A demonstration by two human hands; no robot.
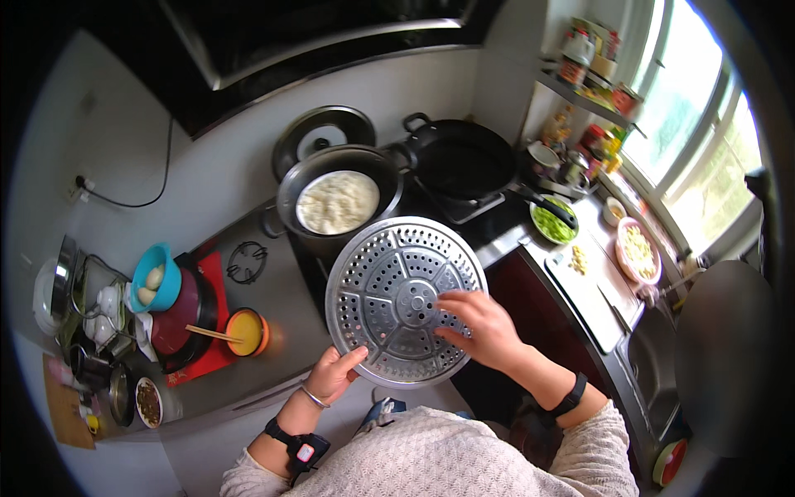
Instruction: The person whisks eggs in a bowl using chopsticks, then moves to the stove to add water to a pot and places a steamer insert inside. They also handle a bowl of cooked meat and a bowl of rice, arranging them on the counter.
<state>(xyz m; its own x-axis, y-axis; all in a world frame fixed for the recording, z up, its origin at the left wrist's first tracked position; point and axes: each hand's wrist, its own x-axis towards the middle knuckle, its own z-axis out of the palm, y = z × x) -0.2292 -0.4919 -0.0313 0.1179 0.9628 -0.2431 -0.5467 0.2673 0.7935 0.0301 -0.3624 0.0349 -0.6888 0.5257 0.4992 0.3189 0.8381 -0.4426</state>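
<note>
My left hand (335, 374) grips the lower left rim of a round perforated metal steamer rack (389, 286), its thumb lying on top. The rack is tilted in front of my body, near the front of the stove. Over the rack's right half is my right hand (480, 331), thumb and fingers apart and pointing at the middle; whether the fingertips touch the metal I cannot tell. Just beyond the rack stands a dark two-handled pot (290, 195) on the stove. Inside it sits a round white mass with a lumpy surface (338, 203).
A black frying pan (464, 157) stands at the back right, a pot lid (352, 124) against the wall. An orange bowl (263, 338) of yellow liquid with chopsticks and a blue basin (170, 286) are left. Right are chopped greens (551, 224), a white cutting board (592, 306) and a knife (614, 308).
</note>
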